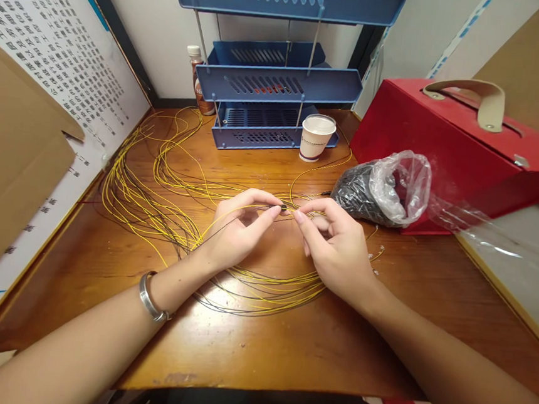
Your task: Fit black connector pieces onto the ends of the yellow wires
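Note:
Between finger and thumb, my left hand pinches a small black connector at the end of thin wires. My right hand is closed just to the right of it, its thumb and forefinger pinched on a wire end by the connector. Yellow and black wires spread in a loose bundle under and around both hands, looping across the table and towards its left side. Beyond my right hand lies a clear plastic bag holding many small dark parts, its mouth open.
A blue tiered tray rack stands at the back, with a paper cup before it and a bottle at its left. A red box with a beige handle is on the right. Cardboard leans at the left.

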`<state>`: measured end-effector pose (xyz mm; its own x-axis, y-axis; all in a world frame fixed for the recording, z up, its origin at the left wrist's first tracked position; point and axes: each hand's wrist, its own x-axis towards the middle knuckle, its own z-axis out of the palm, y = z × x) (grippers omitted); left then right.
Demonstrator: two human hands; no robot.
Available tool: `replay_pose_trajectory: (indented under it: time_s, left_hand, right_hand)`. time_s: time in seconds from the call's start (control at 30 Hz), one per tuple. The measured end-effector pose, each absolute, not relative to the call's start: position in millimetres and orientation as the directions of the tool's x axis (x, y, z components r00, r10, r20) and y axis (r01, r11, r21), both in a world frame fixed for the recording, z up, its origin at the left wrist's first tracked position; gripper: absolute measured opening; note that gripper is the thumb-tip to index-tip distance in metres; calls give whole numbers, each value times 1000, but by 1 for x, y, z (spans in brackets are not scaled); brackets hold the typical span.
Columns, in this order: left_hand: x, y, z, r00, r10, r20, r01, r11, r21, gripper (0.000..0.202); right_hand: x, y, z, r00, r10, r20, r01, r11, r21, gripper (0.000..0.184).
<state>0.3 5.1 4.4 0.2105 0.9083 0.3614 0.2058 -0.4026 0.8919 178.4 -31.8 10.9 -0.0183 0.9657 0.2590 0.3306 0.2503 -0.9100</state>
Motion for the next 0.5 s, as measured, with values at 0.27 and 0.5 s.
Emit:
replay_pose_trajectory:
  time_s: [0.27, 0.5]
  left_hand:
    - [2, 3, 8, 259, 862, 436, 231, -493, 839, 12]
    - [1, 4, 6, 185, 903, 388, 210, -422, 882, 13]
  right_hand:
    - [178, -32, 11, -50, 961, 273, 379, 271, -885, 14]
    - [178, -31, 13, -33, 978, 206, 392, 202, -898, 19]
